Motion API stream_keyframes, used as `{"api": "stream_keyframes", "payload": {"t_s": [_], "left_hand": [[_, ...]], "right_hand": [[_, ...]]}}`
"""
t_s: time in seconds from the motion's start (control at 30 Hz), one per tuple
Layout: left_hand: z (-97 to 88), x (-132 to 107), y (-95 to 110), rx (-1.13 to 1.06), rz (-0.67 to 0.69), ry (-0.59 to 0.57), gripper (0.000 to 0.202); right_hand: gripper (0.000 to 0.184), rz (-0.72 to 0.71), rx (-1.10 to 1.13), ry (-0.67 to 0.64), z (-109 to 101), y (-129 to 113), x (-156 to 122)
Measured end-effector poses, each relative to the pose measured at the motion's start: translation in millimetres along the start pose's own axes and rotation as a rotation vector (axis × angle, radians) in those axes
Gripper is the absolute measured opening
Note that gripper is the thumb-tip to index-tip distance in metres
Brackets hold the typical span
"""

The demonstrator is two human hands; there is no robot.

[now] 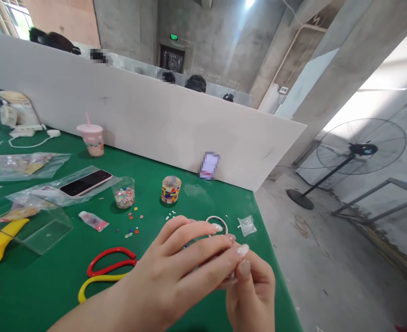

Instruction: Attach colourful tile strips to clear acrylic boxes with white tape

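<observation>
My left hand (185, 260) reaches across with its fingers bent over a small object, mostly hidden beneath them. My right hand (253, 286) meets its fingertips, thumb and fingers closed at the object's near side. Only slivers of the object show, so its kind is unclear. Just beyond my fingers is a white ring (226, 224), partly covered by them. Scissors with one red and one yellow handle (111, 262) lie partly under my left forearm. Loose mosaic tiles (131, 230) are scattered nearby. Behind them stands a cup covered in colourful tiles (171, 190).
A clear cup of tiles (124, 196), a small tube (93, 221), a phone (85, 182) and a pink drink cup (91, 140) are on the green table (51, 295). A yellow-handled tool (1, 244) lies left. A white partition (148, 117) stands behind; a small plastic bag (247, 225) lies right.
</observation>
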State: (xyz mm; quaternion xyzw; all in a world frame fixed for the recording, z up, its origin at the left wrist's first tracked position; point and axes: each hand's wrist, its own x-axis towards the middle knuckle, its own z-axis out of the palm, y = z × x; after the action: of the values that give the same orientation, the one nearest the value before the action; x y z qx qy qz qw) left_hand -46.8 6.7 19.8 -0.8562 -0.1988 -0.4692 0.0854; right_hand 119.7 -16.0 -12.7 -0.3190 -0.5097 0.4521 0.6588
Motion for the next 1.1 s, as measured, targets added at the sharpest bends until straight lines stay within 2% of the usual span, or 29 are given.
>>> {"api": "stream_keyframes", "payload": {"t_s": [0.3, 0.43, 0.53, 0.6, 0.67, 0.77, 0.87, 0.93, 1.03, 1.1], "left_hand": [[5.4, 8.0, -9.2, 0.031, -0.023, 0.009, 0.022], [4.8, 7.0, -12.0, 0.029, -0.027, 0.119, 0.024], [1.7, 2.9, -10.7, 0.056, -0.075, 0.117, 0.018], [1.6, 0.6, -10.3, 0.044, -0.153, 0.120, 0.013], [4.6, 1.0, -11.9, 0.017, -0.217, 0.059, 0.021], [12.6, 7.7, -16.9, -0.004, -0.151, -0.077, 0.041], [19.9, 17.1, -20.3, 0.012, -0.094, -0.136, 0.044], [23.3, 21.0, -21.1, 0.021, -0.103, -0.139, 0.044], [27.1, 21.1, -22.7, 0.012, -0.115, -0.147, 0.043], [29.4, 18.6, -24.6, -0.003, -0.134, -0.173, 0.042]], "right_hand": [[0.038, 0.048, 0.007, -0.006, -11.3, 6.7, 8.4], [0.034, 0.098, 0.071, -0.014, -13.1, 11.2, 14.1], [0.039, 0.182, 0.190, -0.076, -11.9, 11.5, 22.1], [0.041, 0.212, 0.244, -0.041, -10.0, 9.0, 27.4], [0.044, 0.239, 0.277, 0.010, -8.2, 4.7, 31.3], [0.048, 0.352, 0.269, 0.046, -7.2, -2.5, 33.6], [0.055, 0.450, 0.206, 0.083, -10.4, -4.5, 35.2], [0.057, 0.449, 0.178, 0.020, -14.9, -1.1, 38.1], [0.054, 0.395, 0.163, -0.163, -21.0, 6.6, 44.3], [0.055, 0.408, 0.140, -0.221, -21.5, 9.5, 46.8]]}}
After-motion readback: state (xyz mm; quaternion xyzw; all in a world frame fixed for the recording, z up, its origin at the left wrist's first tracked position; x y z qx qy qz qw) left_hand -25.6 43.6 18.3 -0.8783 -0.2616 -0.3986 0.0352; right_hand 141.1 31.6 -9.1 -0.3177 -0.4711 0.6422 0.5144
